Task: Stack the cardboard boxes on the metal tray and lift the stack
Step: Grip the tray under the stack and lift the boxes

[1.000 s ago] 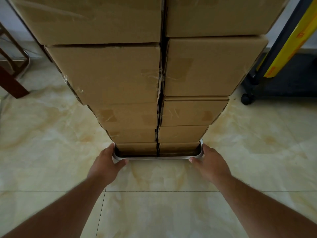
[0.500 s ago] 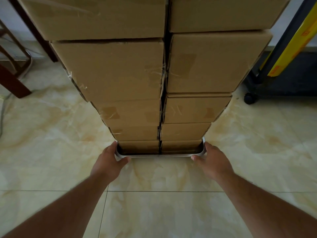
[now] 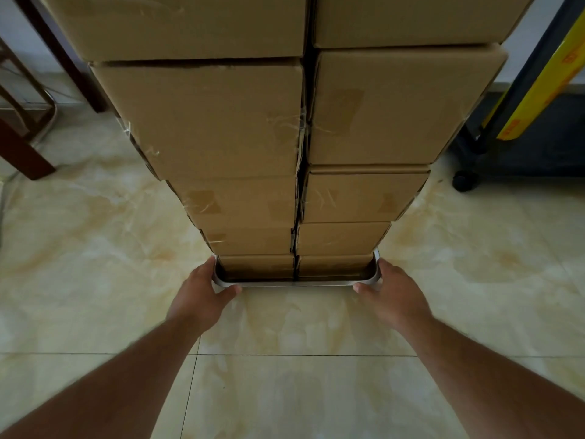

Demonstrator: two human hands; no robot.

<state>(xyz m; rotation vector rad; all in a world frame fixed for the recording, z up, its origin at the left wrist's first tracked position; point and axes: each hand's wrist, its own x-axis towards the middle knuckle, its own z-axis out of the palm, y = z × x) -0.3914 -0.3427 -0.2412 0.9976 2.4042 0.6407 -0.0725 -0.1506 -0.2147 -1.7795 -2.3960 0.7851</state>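
Two columns of cardboard boxes (image 3: 202,122) fill the metal tray (image 3: 297,282); left hand (image 3: 202,296) and right hand (image 3: 395,296) each grip a near corner.

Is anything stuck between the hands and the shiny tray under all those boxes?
No. The left hand and right hand already grip the metal tray's near corners, under the cardboard boxes.

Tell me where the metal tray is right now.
In the head view, the metal tray sits low at centre under two columns of cardboard boxes, gripped by the left hand and right hand.
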